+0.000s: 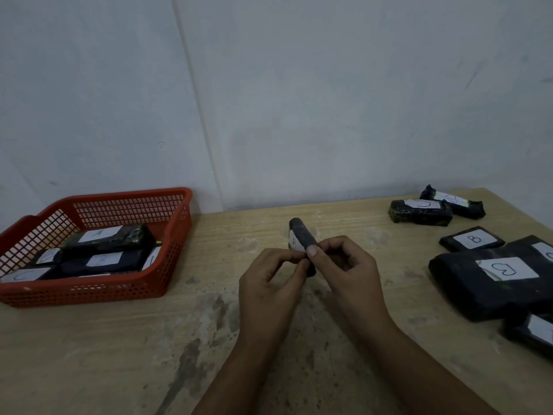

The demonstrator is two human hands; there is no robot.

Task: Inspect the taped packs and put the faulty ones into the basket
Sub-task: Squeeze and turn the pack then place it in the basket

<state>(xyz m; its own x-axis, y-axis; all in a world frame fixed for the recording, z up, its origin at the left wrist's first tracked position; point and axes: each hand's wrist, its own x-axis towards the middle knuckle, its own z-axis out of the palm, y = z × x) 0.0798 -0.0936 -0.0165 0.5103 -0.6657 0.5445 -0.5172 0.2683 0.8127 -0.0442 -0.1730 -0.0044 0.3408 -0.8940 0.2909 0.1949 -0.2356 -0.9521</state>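
Mid-inspection here, by the look of it. One small black taped pack (302,239) held up edge-on over the middle of the wooden table (209,339), far end pointing away, probably so the tape seam along its narrow side can be checked. Left hand (269,283) pinching the near end from the left, right hand (350,265) curled round the same end from the right, thumb on top (both fingers-closed on the pack, nothing spread wide). White label half visible on the left face, letter unreadable at this angle.

Red mesh basket (167,265) parked at the far left, already holding several labelled packs, so presumably the reject bin within easy reach of the left hand. Unchecked packs (490,283) piled along the right edge, two more (422,212) at the far right, well apart from the basket; keeps sorted and unsorted from mixing.

No verdict yet on this one.
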